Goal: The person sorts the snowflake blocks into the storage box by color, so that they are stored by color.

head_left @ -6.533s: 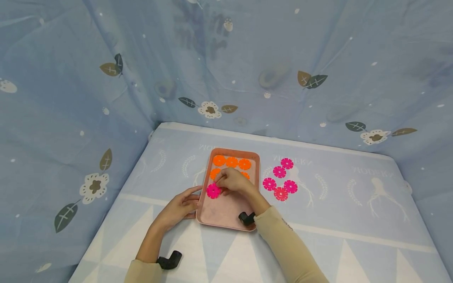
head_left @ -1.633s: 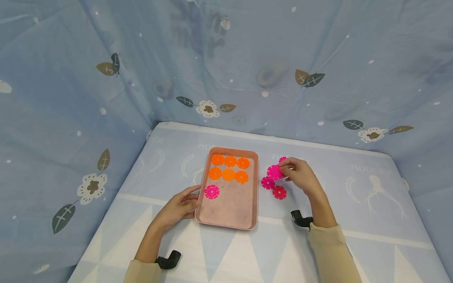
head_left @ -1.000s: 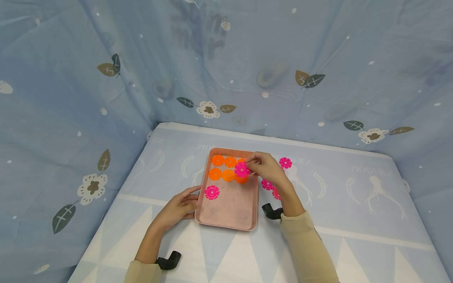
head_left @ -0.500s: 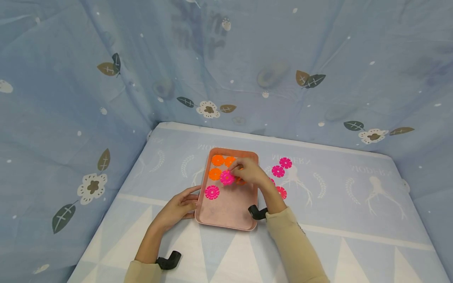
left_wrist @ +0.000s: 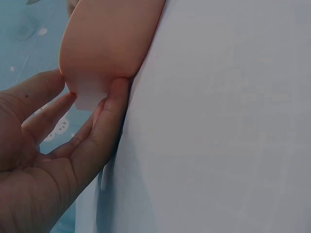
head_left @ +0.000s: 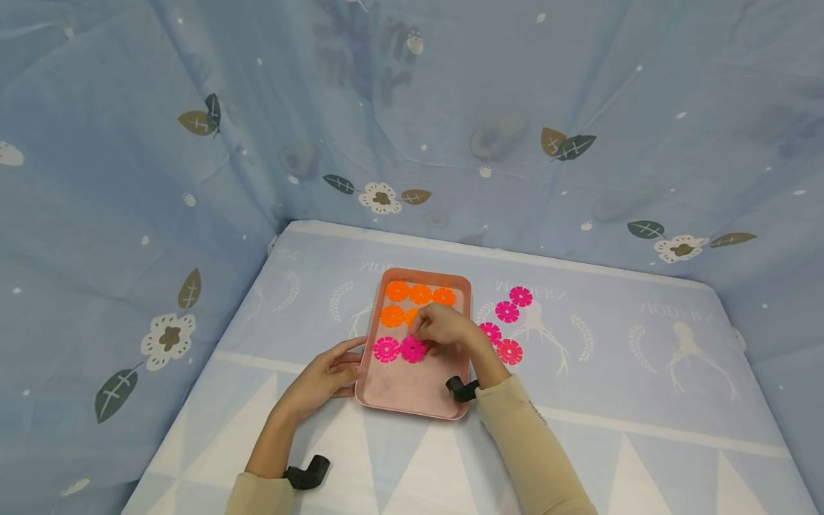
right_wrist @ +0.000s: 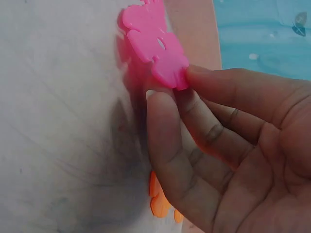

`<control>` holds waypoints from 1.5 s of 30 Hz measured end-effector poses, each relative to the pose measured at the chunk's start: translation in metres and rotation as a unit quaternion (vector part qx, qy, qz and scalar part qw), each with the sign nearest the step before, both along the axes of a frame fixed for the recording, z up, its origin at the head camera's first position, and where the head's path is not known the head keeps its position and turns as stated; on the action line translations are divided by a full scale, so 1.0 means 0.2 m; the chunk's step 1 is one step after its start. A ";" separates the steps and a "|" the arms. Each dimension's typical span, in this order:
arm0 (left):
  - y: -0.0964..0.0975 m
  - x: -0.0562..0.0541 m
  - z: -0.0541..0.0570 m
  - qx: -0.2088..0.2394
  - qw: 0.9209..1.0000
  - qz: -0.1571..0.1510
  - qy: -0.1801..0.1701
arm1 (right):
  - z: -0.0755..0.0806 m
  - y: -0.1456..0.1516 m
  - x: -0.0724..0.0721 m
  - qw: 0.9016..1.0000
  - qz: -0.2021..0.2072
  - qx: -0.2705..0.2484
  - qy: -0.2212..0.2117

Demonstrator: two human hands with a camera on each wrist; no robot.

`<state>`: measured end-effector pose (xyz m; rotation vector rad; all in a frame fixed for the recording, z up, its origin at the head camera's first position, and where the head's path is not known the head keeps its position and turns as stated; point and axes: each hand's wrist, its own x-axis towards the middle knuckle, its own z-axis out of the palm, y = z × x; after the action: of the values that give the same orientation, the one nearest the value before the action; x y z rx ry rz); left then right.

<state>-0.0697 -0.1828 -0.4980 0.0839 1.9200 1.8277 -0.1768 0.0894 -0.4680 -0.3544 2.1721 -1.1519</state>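
Observation:
My right hand [head_left: 443,325] pinches a pink notched plastic disc [head_left: 413,350] between thumb and fingers, low over the pink tray [head_left: 412,393]. In the right wrist view this disc [right_wrist: 158,46] is tilted, its lower edge at the fingertips. Another pink disc [head_left: 386,349] lies just left of it in the tray. Orange notched discs [head_left: 420,293] lie in two rows farther up the tray, some partly behind my right hand. My left hand [head_left: 322,379] touches the tray's left side with fairly straight fingers; the left wrist view shows its fingertips against the tray wall [left_wrist: 112,39].
To the right of the tray, several pink discs [head_left: 507,312] and a coral-red disc [head_left: 511,351] lie on the patterned tablecloth [head_left: 644,379]. Blue printed fabric [head_left: 463,86] hangs behind the table and along its sides. A black wrist-worn part [head_left: 309,473] sits by the left sleeve.
My right hand has brought a pink disc from the table on the right over the orange rows, then down beside the first pink disc. My left hand stays at the tray's left side.

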 end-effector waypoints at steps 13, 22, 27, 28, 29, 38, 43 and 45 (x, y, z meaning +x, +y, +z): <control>0.01 0.00 0.01 0.000 1.000 -0.001 0.000 | 0.10 0.04 0.02 0.994 -0.004 0.068 0.091; 0.00 0.00 0.00 -0.001 1.000 0.000 0.000 | 0.18 0.19 0.04 0.994 -0.042 -0.026 0.100; 0.00 0.00 0.00 -0.004 1.000 0.001 -0.001 | 0.20 0.29 0.07 0.990 -0.094 -0.080 0.068; 0.00 0.00 0.00 -0.004 1.000 0.001 0.000 | 0.20 0.31 0.08 0.989 -0.104 -0.088 0.064; 0.00 0.00 0.00 -0.004 1.000 0.001 0.000 | 0.20 0.32 0.08 0.987 -0.110 -0.096 0.062; 0.01 0.01 0.02 -0.006 1.000 0.002 0.001 | 0.18 0.49 0.13 0.982 -0.138 -0.100 0.080; 0.01 0.01 0.01 -0.011 1.000 0.004 0.000 | 0.17 0.58 0.17 0.981 -0.156 -0.086 0.082; 0.01 0.01 0.01 -0.011 1.000 0.005 0.001 | 0.16 0.61 0.18 0.980 -0.158 -0.082 0.087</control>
<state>-0.0678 -0.1802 -0.4966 0.0687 1.9456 1.8128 -0.1407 0.2115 -0.4368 -0.1881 2.3508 -1.5325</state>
